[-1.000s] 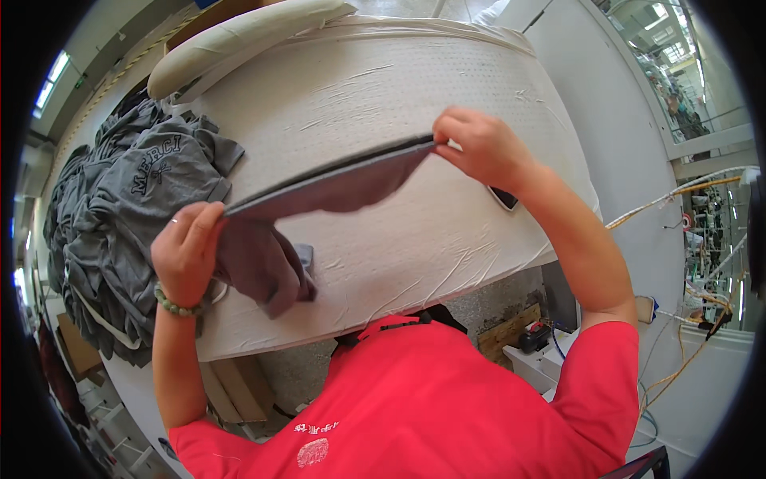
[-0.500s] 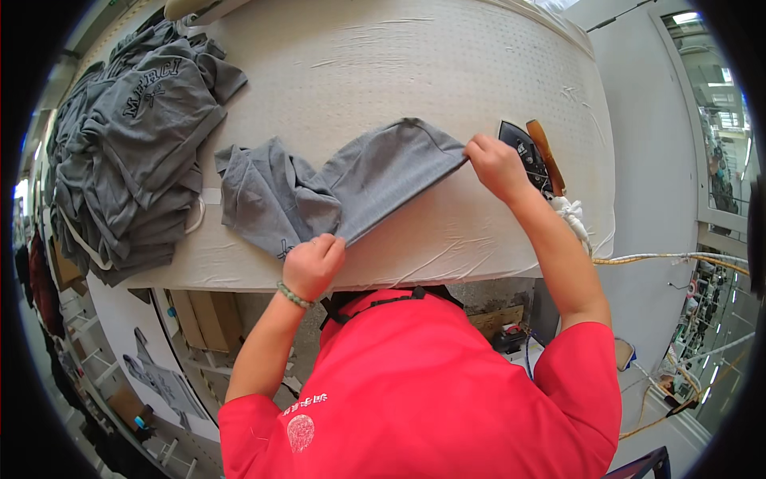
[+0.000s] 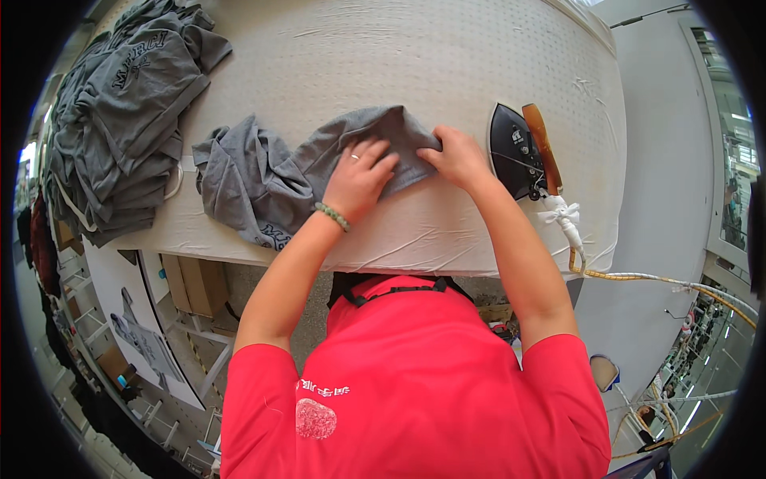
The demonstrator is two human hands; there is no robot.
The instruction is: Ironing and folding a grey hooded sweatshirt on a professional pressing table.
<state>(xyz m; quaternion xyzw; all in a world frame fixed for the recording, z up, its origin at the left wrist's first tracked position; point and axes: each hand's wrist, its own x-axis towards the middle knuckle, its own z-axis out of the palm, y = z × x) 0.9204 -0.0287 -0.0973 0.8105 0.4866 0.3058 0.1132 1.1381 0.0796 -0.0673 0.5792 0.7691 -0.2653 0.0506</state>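
A grey garment (image 3: 255, 172), bunched on its left half, lies across the pale covered ironing table (image 3: 447, 72). Its flatter part stretches right, beneath both hands. My left hand (image 3: 363, 177) rests on that part, fingers spread and slightly blurred, with a beaded bracelet at the wrist. At the cloth's right end, my right hand (image 3: 456, 157) pinches the edge between thumb and fingers. Just right of it sits a black iron (image 3: 513, 152) with a brown handle (image 3: 542, 148); white cloth (image 3: 563, 217) is tied at its rear.
A tall heap of grey garments (image 3: 120, 120) fills the table's left end. The iron's cords (image 3: 638, 276) trail off the right edge. Below the table's front, a cardboard box (image 3: 195, 283) and a board with a garment picture (image 3: 144, 335) stand at the left.
My left hand has moved up and right from the garment's lower edge onto its flatter part. My right hand has come left with the cloth's end, which is now less stretched.
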